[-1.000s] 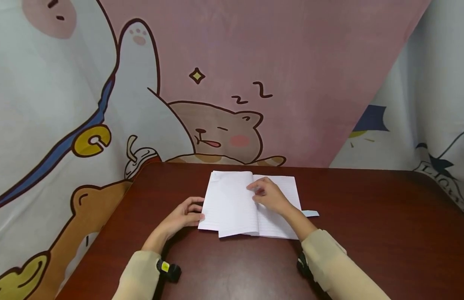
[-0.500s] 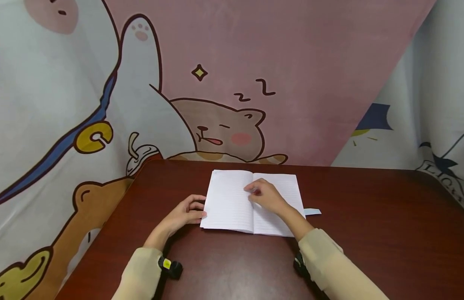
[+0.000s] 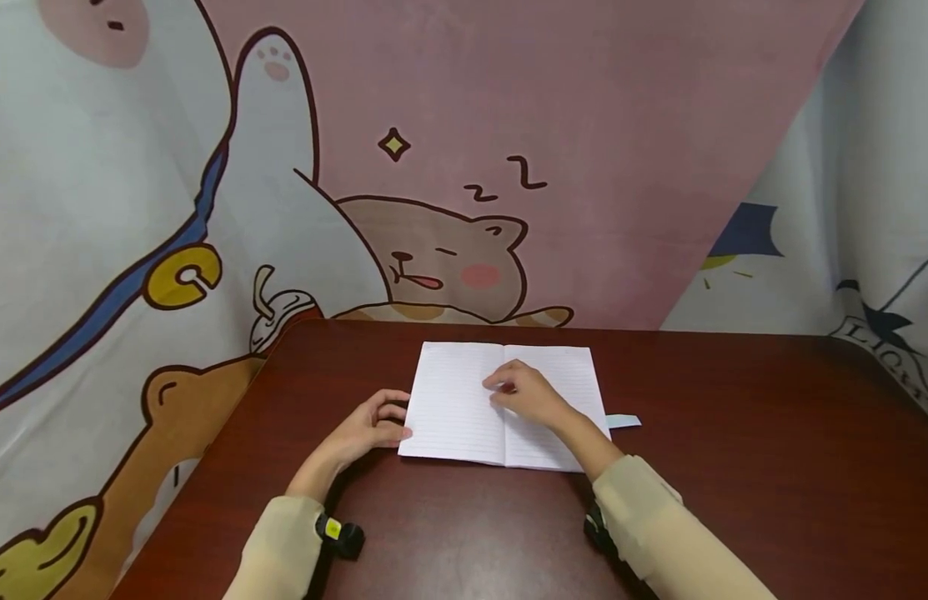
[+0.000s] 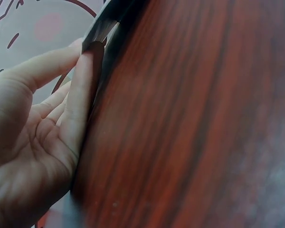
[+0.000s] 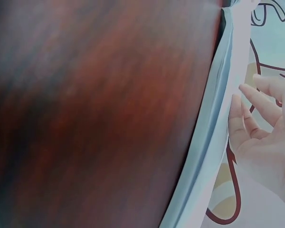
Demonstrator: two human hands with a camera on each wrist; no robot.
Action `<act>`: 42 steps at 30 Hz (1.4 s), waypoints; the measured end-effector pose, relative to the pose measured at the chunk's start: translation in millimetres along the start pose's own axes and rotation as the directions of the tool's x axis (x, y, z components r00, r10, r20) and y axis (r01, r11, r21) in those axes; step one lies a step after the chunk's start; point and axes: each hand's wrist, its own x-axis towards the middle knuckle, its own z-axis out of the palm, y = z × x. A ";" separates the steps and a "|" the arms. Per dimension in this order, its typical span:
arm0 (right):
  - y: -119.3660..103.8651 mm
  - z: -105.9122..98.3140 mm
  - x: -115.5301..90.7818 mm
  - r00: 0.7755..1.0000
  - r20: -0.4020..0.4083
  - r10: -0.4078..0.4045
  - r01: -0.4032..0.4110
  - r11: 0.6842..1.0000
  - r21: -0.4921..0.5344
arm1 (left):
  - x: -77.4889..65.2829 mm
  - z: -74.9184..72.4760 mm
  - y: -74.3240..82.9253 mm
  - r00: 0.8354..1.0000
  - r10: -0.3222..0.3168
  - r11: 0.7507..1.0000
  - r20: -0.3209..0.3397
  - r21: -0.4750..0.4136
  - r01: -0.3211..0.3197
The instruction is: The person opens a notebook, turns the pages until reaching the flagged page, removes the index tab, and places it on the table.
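Note:
An open notebook (image 3: 460, 400) with ruled white pages lies on the brown table. At its left edge is my left hand (image 3: 366, 429). The left wrist view shows that hand's (image 4: 33, 123) thumb and index finger pinching the notebook's edge (image 4: 102, 23), with the other fingers curled behind. My right hand (image 3: 531, 392) is over the middle of the spread, near the fold, its fingers loosely bent. In the right wrist view, this hand (image 5: 266, 123) holds nothing between thumb and fingers, and some fingertips are right at the page surface. The notebook's page edges (image 5: 206, 137) show side-on there.
A pale blue strip (image 3: 624, 421) sticks out from under the notebook's right side. The wood-grain table (image 3: 734, 450) reaches back to a cloth backdrop (image 3: 584, 167) printed with cartoon animals. Each wrist wears a black camera, such as the left wrist camera (image 3: 348, 540).
A loose-lying leaf that hung past the left page's bottom edge has settled flat onto the left side. My right hand has slid slightly left. The left hand stays at the edge.

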 end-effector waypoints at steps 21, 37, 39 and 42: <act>11.8 -61.8 -3.3 0.995 -0.104 0.012 -0.013 1.000 -0.016 | 2.7 1.4 4.2 1.000 0.010 1.000 -0.014 0.030 -0.009; 49.7 -93.5 -21.6 0.958 -0.237 0.162 -0.180 0.982 -0.058 | 1.4 3.3 3.2 1.000 0.002 1.000 -0.022 0.014 -0.002; 55.9 -94.9 -23.7 0.953 -0.236 0.189 -0.207 0.977 -0.053 | 0.2 3.1 3.0 1.000 0.004 1.000 -0.019 0.019 -0.004; 64.1 -97.0 -26.8 0.945 -0.230 0.234 -0.250 0.967 -0.042 | -0.8 2.8 3.0 1.000 0.009 1.000 -0.017 0.020 -0.008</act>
